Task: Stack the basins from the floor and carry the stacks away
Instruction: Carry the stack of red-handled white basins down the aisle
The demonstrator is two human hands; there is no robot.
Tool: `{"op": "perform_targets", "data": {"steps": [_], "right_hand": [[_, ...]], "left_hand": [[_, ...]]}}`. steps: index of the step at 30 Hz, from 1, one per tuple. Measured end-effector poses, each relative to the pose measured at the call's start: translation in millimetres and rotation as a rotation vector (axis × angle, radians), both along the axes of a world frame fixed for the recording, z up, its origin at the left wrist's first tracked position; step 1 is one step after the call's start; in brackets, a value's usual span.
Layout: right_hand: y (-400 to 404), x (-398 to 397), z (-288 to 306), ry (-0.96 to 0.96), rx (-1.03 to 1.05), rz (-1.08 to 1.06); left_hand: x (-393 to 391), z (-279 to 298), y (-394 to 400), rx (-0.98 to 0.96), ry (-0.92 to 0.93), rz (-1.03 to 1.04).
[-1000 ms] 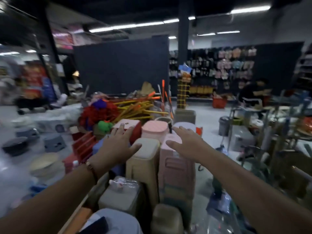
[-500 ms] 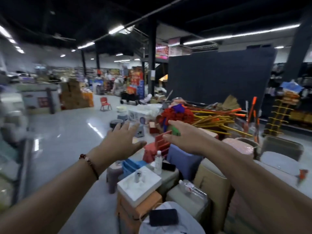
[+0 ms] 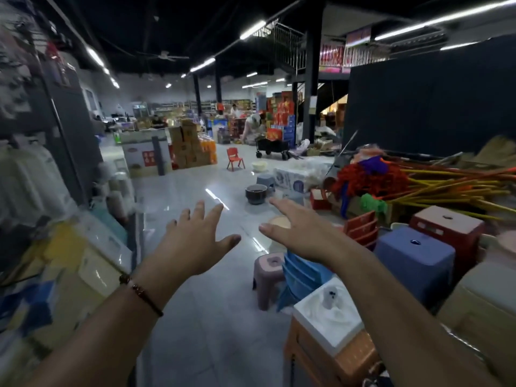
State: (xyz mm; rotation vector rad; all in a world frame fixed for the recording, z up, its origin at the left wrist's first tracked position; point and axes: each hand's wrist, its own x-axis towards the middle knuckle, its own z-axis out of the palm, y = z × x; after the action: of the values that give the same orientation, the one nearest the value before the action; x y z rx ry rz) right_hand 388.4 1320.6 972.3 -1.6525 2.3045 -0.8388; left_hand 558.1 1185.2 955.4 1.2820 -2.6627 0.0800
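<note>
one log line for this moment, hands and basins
left hand: open, holds nothing | right hand: open, holds nothing | dark basin: on floor ahead | cream basin: on floor beyond | none stacked yet

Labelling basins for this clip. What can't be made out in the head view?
- Cream basin: mostly hidden behind the right hand.
- Dark basin: one or a stack, too small to tell.
- Pale basin near the red chair: too small to count.
- Left shelf goods: motion blurred.
</note>
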Motion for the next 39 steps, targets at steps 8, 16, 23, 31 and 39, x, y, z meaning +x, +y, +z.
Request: {"op": "perform_targets", "data": {"steps": [8,16,23,31,39], "right_hand": [[-79,-17,-25,-0.032,0.007,-0.035],[-183,-73,-50,0.025,0.084,-0.059],[-286,-133,-61,0.041,0.223,-0.024],[-407,-165,-71,0.036,0.252,0.129],[-534,-192,-78,0.097,0.246,0.136]], "left_hand": [[1,-26,-63,0.103,0.11,-0.026],[-56,-39,-181,0.087,-0.055,-0.032],[-105,-56,-297,0.124,-0.029,-0.014],[-106,-89,-392,0.24,0.136,0.087],[-150,-109,-511,0.223,0.131,0.13]]}}
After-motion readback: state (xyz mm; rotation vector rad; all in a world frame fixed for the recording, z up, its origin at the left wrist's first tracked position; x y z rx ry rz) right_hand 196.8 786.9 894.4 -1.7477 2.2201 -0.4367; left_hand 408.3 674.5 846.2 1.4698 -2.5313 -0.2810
